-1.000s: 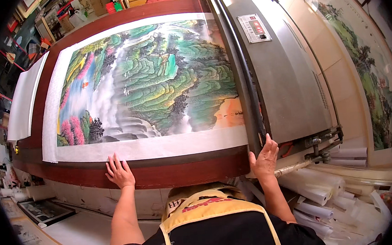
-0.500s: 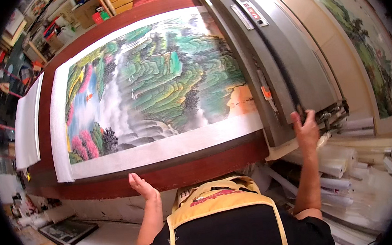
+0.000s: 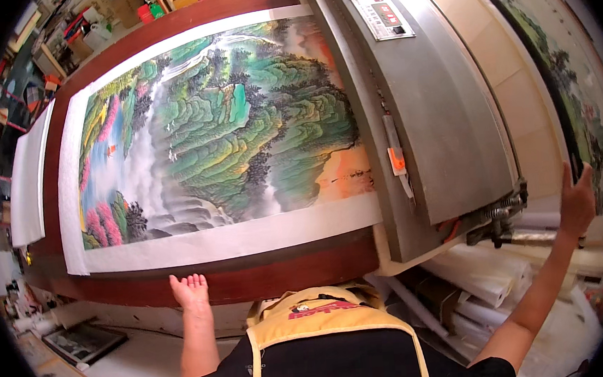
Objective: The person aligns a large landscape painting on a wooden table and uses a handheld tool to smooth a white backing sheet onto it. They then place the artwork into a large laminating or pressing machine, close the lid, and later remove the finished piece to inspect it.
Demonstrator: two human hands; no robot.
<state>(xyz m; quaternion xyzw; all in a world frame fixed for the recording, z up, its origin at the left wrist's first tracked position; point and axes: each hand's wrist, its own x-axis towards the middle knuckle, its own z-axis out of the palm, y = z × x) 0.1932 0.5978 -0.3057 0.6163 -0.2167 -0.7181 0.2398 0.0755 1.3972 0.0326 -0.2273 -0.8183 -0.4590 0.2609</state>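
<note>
A landscape painting point(image 3: 220, 138) with green cliffs, a waterfall and pink trees lies flat on a white paper sheet point(image 3: 249, 239) on the dark red table point(image 3: 307, 266). My left hand point(image 3: 190, 289) is at the table's front edge, palm up with its fingers stretched out and nothing in them. Far to the right, my right hand point(image 3: 577, 202) is closed around the near end of a long black bar point(image 3: 529, 64). Between the painting and the bar stands a grey metal machine point(image 3: 444, 113), covering the painting's right end.
A knife point(image 3: 396, 156) with an orange part lies on the machine. Rolls of clear film and paper point(image 3: 485, 273) are stacked below right. A white sheet point(image 3: 34, 181) hangs at the table's left end. Another landscape painting point(image 3: 598, 130) is at the far right, partly behind the bar.
My right hand has swung the black bar rightward, off the grey machine to its far right side. My left hand has shifted a little left and turned palm up. The view has shifted slightly.
</note>
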